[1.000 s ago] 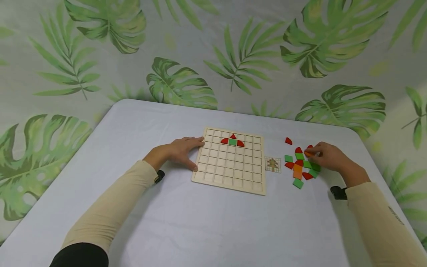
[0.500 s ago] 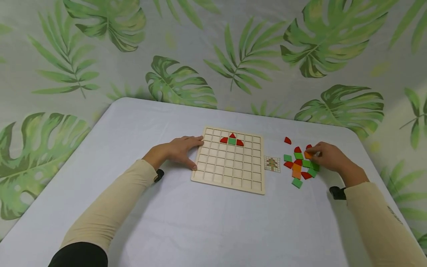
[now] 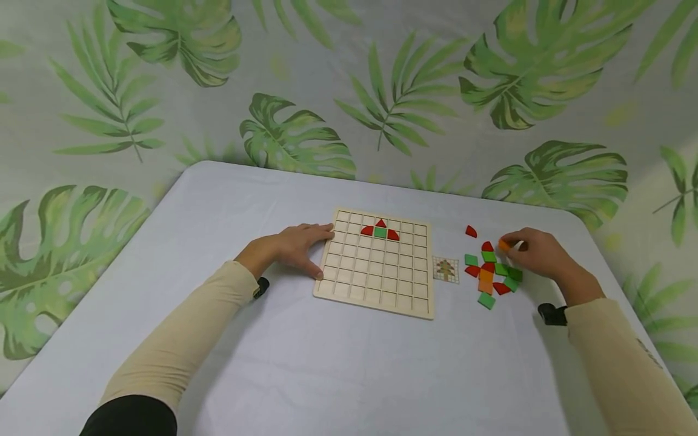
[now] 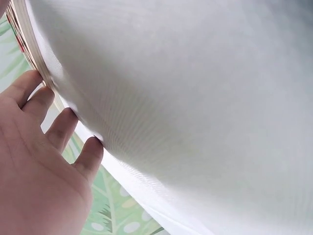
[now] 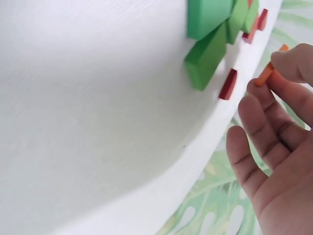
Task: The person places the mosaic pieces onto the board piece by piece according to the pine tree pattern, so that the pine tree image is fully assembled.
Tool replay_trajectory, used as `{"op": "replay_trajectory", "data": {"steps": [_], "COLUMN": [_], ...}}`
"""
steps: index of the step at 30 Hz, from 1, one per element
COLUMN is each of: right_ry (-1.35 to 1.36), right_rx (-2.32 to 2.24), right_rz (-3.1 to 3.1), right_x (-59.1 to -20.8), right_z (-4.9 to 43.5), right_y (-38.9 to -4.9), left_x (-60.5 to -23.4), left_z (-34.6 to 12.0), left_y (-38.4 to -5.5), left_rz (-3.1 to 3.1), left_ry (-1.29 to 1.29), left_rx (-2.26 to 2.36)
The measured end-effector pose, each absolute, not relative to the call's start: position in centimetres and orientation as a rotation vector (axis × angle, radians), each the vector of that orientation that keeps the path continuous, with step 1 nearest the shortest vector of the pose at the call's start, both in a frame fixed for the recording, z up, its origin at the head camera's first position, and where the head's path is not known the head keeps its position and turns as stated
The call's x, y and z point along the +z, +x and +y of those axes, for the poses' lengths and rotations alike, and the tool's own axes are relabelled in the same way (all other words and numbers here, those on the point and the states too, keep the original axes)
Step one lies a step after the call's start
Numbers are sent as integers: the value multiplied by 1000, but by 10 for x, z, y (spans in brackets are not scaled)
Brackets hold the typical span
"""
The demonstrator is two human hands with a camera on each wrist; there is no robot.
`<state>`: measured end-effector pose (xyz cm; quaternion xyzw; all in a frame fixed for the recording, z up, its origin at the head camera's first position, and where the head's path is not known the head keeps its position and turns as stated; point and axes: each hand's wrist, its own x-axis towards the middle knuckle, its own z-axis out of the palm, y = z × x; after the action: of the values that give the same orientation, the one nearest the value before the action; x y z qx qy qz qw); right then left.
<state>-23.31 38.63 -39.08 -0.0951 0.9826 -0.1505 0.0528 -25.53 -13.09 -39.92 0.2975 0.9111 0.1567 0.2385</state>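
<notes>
A square wooden grid board lies mid-table. Near its far edge, a green square tile sits with a red triangle above it and a red rounded tile on each side. My left hand rests along the board's left edge, fingers spread, thumb near the front corner; in the left wrist view its fingertips meet that side. Over the tile pile at the right, my right hand pinches an orange tile between thumb and index finger, the other fingers loosely bent.
A small card with a tree-like grid pattern lies by the board's right edge. Loose green, red and orange tiles cluster right of it, some overlapping. One red rounded tile lies apart, farther back. A leaf-print cloth hangs behind the table.
My right hand has picked up the orange tile from the pile's far side and shifted it slightly away from me. The left hand and board stay put.
</notes>
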Motion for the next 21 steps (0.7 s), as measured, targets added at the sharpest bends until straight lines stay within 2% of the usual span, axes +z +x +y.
{"op": "replay_trajectory", "data": {"steps": [21], "right_ry": [-432], "right_rx": [-445], "right_rz": [2978], "right_x": [-377], "right_z": [338], "right_y": [-246], "left_x": [-400], "left_z": [-129], "left_y": [-256], "left_rz": [2505], "left_ry": [809], "left_rx": [440]}}
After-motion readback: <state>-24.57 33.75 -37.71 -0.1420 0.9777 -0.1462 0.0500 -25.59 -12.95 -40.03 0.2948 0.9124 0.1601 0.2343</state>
